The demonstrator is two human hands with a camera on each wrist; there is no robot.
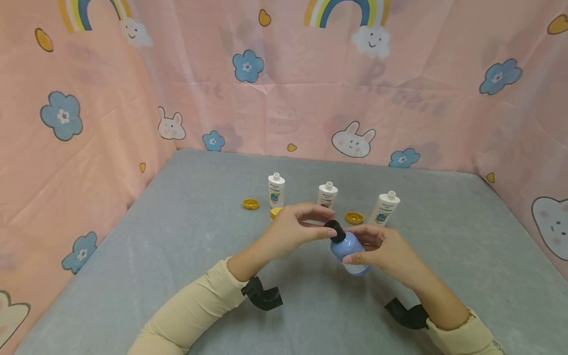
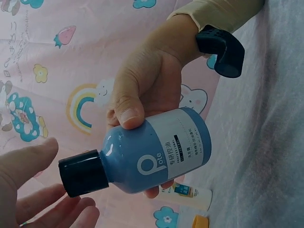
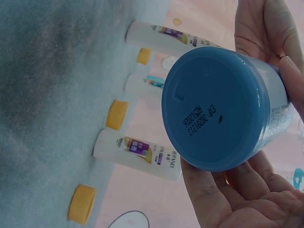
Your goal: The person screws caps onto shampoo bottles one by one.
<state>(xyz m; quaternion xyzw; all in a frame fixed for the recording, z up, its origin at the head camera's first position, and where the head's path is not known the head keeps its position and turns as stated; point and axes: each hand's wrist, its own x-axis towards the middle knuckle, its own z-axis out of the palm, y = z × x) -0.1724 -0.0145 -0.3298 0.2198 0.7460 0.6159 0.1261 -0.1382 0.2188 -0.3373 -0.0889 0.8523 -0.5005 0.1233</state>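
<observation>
Above the middle part of the grey counter [image 1: 155, 276], a rounded blue plastic bottle [image 1: 347, 246] with a white label is held tilted, clear of the surface, its base turned toward the near right. The body is gripped between the thumb and fingers of the right hand [image 1: 386, 254]. Its cylindrical black cap [image 1: 334, 230] is loosely surrounded by the extended fingers and thumb of the left hand [image 1: 290, 231], by which nothing is clasped; whether the cap is touched cannot be told.

Toward the back edge, three white plastic bottles [image 1: 276, 192] with bare necks are set upright in a row, the middle and right ones partly hidden by the hands. Round yellow caps [image 1: 250, 203] are placed near them. Along the back edge, pink printed fabric [image 1: 284, 108] is hung.
</observation>
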